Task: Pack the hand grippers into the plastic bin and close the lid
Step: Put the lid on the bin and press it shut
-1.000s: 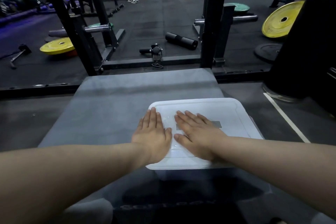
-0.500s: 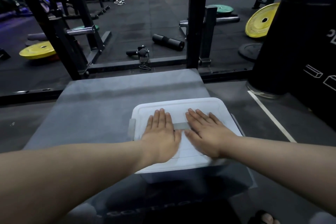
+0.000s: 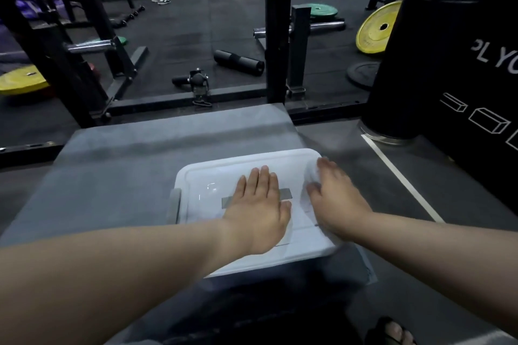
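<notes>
On the table (image 3: 112, 162) | bin (image 3: 360, 263) sits with lid (image 3: 207, 176) on, grippers hidden | left hand (image 3: 259, 210) flat, fingers straight, mid-lid | right hand (image 3: 336, 199) blurred, spread at right edge | advice: press all 4 corners evenly.

The lid (image 3: 224, 176) is glossy translucent white plastic; the platform (image 3: 126, 159) looks matt grey.

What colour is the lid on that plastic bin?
The plastic lid is white, with a grey strip across it; best in head view.
</notes>
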The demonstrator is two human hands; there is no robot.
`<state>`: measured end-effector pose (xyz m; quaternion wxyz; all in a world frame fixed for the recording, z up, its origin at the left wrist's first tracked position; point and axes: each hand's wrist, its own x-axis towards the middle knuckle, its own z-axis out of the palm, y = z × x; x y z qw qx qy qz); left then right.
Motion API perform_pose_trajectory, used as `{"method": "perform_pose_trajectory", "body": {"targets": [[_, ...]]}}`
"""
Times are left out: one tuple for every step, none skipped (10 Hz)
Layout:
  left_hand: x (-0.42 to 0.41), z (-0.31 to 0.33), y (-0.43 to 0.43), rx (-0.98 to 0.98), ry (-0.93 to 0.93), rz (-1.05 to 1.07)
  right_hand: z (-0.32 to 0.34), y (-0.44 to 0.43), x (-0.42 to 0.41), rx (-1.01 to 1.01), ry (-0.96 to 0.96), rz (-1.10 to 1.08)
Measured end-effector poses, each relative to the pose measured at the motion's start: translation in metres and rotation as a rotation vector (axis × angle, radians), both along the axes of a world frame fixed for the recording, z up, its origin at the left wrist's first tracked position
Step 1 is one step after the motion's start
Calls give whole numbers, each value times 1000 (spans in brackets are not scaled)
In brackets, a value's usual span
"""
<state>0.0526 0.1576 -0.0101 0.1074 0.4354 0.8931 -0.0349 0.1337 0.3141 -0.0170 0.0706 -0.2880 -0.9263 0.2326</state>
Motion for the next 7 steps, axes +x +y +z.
{"method": "perform_pose_trajectory", "body": {"targets": [[-1, 1, 0, -3, 1, -32, -5, 6, 0, -194, -44, -234], [-2, 0, 1, -10, 5, -55, -6, 7, 2, -439, -31, -362], [-3, -2, 2, -14, 14, -57, -4, 8, 9, -555, 27, -406], [-3, -3, 2, -10, 12, -56, -1, 6, 11, -387, 48, -367], [-3, -3, 1, -10, 18, -57, -3, 2, 12, -231, 63, -319], [-2, -3, 1, -14, 26, -59, -3, 0, 14, -219, 110, -304], [-3, -3, 1, -13, 22, -57, -3, -1, 13, -183, 105, -308]]}}
